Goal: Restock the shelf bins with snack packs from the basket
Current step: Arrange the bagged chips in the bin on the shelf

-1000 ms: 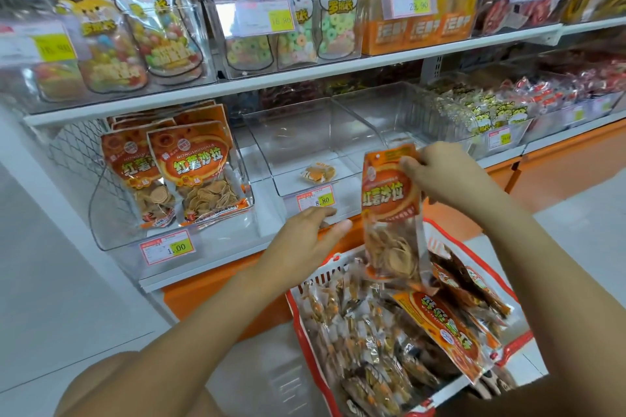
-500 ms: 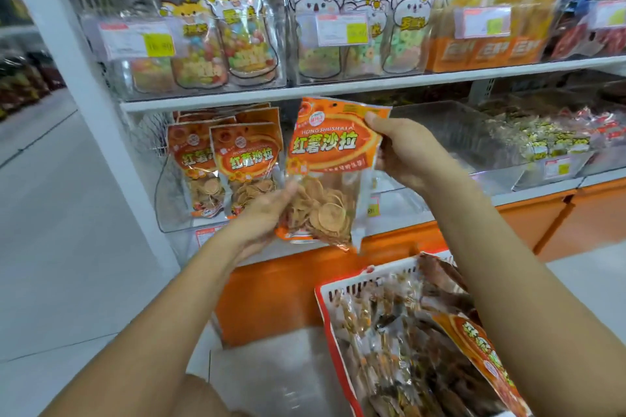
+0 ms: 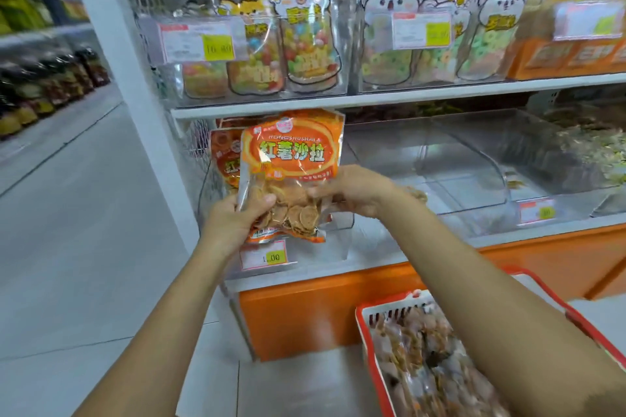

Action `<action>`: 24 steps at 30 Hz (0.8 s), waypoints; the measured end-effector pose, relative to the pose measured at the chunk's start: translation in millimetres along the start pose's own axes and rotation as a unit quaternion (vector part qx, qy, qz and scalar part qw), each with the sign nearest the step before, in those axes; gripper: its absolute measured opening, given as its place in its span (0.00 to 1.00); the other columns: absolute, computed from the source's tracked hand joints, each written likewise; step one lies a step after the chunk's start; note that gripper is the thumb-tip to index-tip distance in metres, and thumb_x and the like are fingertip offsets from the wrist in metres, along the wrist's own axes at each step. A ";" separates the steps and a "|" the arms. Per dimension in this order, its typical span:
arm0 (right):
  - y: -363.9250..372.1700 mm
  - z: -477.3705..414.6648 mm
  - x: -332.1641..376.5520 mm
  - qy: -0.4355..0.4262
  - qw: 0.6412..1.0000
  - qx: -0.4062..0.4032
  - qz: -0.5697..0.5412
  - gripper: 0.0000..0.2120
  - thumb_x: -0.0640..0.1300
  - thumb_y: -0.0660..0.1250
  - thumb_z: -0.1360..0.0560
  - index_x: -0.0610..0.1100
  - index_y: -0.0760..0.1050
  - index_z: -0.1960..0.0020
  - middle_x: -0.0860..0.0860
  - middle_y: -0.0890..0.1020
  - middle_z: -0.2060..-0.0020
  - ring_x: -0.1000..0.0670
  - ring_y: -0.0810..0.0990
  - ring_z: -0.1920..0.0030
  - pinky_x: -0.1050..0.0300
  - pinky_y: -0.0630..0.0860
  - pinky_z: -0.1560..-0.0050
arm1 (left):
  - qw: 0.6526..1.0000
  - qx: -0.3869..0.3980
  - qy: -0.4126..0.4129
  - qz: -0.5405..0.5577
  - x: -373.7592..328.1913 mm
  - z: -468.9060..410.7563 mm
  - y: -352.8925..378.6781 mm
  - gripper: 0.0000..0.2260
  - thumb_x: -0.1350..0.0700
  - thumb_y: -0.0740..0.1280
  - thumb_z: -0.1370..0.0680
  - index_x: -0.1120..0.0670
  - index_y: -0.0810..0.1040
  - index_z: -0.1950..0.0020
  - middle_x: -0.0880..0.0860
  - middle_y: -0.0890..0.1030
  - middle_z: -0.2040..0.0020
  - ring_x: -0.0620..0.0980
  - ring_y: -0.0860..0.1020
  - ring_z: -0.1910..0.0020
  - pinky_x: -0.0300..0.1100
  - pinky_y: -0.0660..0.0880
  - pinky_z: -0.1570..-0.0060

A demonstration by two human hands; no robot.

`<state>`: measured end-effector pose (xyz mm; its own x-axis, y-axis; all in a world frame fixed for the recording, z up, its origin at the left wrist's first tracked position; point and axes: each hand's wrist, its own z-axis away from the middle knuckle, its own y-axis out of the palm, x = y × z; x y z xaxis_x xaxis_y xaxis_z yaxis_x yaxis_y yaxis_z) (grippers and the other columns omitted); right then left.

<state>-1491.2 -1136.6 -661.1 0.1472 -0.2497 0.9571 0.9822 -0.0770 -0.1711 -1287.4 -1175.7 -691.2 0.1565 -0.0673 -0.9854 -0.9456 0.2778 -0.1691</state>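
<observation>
Bare left forearm [image 3: 169, 308], bare right forearm [image 3: 474, 284], slim wrists, bare left hand [image 3: 233, 223], bare right hand [image 3: 355, 191]

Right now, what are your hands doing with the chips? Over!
Left hand grips orange snack pack at its lower left; right hand pinches its right side. Pack upright before the clear bin. No blocker seen; matching packs stand behind it.
</observation>
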 end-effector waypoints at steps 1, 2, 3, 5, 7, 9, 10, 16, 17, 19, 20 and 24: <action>2.8 -8.9 -2.0 0.008 1.000 -0.011 -0.017 0.05 0.36 0.71 0.28 0.43 0.77 0.55 0.50 0.81 0.68 0.54 0.78 0.66 0.56 0.77 0.57 | 0.999 -0.025 0.007 -0.026 0.3 -2.6 -0.4 0.08 0.51 0.72 0.27 0.51 0.77 0.63 0.48 0.79 0.67 0.46 0.77 0.66 0.40 0.71 0.63; 5.2 -17.4 -3.0 0.016 0.999 -0.024 -0.031 0.05 0.35 0.70 0.27 0.43 0.76 0.57 0.50 0.80 0.69 0.55 0.76 0.70 0.59 0.75 0.62 | 0.997 -0.049 0.019 -0.055 -0.8 -3.2 0.1 0.07 0.51 0.72 0.26 0.49 0.76 0.61 0.46 0.79 0.65 0.45 0.77 0.64 0.39 0.71 0.62; 8.0 -25.2 -3.0 0.020 0.998 -0.039 -0.043 0.06 0.35 0.69 0.26 0.43 0.75 0.58 0.49 0.79 0.67 0.55 0.75 0.70 0.61 0.73 0.64 | 0.993 -0.070 0.035 -0.089 -0.2 -5.3 0.1 0.06 0.52 0.72 0.26 0.49 0.75 0.58 0.45 0.78 0.62 0.45 0.76 0.62 0.39 0.71 0.59; 14.1 -42.3 -2.1 0.010 0.996 -0.063 -0.055 0.06 0.34 0.68 0.26 0.42 0.75 0.60 0.46 0.77 0.64 0.52 0.74 0.66 0.58 0.70 0.62 | 0.973 -0.117 0.055 -0.191 0.3 -5.5 0.0 0.13 0.52 0.70 0.24 0.57 0.75 0.45 0.49 0.78 0.52 0.49 0.77 0.53 0.40 0.68 0.52; 23.1 -57.3 1.0 -0.001 0.995 -0.085 -0.046 0.04 0.35 0.69 0.26 0.41 0.76 0.58 0.44 0.79 0.61 0.47 0.75 0.62 0.54 0.72 0.60 | 0.941 -0.170 0.071 -0.283 2.4 -6.0 -1.6 0.21 0.50 0.68 0.23 0.61 0.71 0.37 0.57 0.77 0.43 0.57 0.76 0.44 0.44 0.70 0.50; 33.7 -69.6 2.9 -0.005 0.995 -0.097 -0.034 0.02 0.35 0.68 0.26 0.41 0.76 0.56 0.41 0.81 0.56 0.43 0.79 0.55 0.47 0.77 0.51 | 0.927 -0.187 0.108 -0.307 1.8 -6.6 -2.8 0.11 0.50 0.66 0.23 0.57 0.74 0.47 0.58 0.77 0.47 0.57 0.76 0.48 0.46 0.72 0.54; 39.5 -75.8 1.5 -0.007 0.995 -0.099 -0.025 0.03 0.35 0.67 0.25 0.41 0.76 0.57 0.42 0.82 0.57 0.43 0.80 0.54 0.46 0.78 0.49 | 0.925 -0.171 0.114 -0.318 2.4 -8.1 -2.0 0.07 0.51 0.65 0.22 0.54 0.74 0.56 0.55 0.78 0.53 0.56 0.77 0.54 0.44 0.70 0.59; 66.6 -86.6 -17.2 0.025 0.999 -0.002 -0.032 0.13 0.29 0.57 0.23 0.44 0.71 0.59 0.52 0.76 0.80 0.50 0.73 0.75 0.59 0.69 0.71 | 0.896 0.006 0.047 -0.442 20.9 -28.1 9.3 0.16 0.56 0.60 0.20 0.55 0.69 0.69 0.52 0.71 0.70 0.52 0.70 0.68 0.42 0.61 0.70; 66.9 -90.1 -20.7 0.033 0.999 0.020 -0.008 0.13 0.27 0.57 0.25 0.42 0.73 0.59 0.49 0.77 0.79 0.47 0.73 0.73 0.55 0.71 0.67 | 0.895 0.027 0.029 -0.444 24.9 -33.3 10.3 0.16 0.56 0.60 0.20 0.55 0.70 0.69 0.54 0.72 0.69 0.53 0.71 0.67 0.42 0.63 0.68; 66.7 -92.7 -21.1 0.055 0.993 0.058 0.091 0.12 0.23 0.58 0.29 0.37 0.73 0.62 0.44 0.77 0.77 0.42 0.76 0.67 0.46 0.78 0.55 | 0.897 0.060 -0.005 -0.439 31.3 -44.2 11.5 0.13 0.57 0.60 0.20 0.57 0.75 0.64 0.57 0.78 0.62 0.55 0.74 0.63 0.42 0.67 0.63; 65.8 -93.5 -22.2 0.070 0.986 0.064 0.138 0.11 0.23 0.59 0.30 0.36 0.73 0.63 0.41 0.78 0.73 0.40 0.77 0.63 0.43 0.79 0.50 | 0.892 0.083 -0.020 -0.444 32.2 -47.2 12.8 0.11 0.58 0.60 0.21 0.58 0.75 0.61 0.58 0.79 0.58 0.55 0.74 0.61 0.43 0.67 0.62; 55.6 -84.2 -19.0 0.059 0.944 0.056 0.319 0.03 0.38 0.67 0.24 0.40 0.75 0.56 0.44 0.79 0.62 0.46 0.77 0.62 0.59 0.74 0.65 | 0.876 0.157 -0.060 -0.452 28.1 -55.9 17.7 0.10 0.57 0.60 0.20 0.60 0.78 0.48 0.59 0.80 0.49 0.57 0.77 0.53 0.42 0.72 0.57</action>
<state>-1449.1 -1217.4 -708.5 0.7053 -0.3177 0.6338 0.7054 0.2259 -0.6718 -1315.6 -1226.2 -720.8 0.8482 -0.2997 -0.4368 -0.2968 0.4141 -0.8605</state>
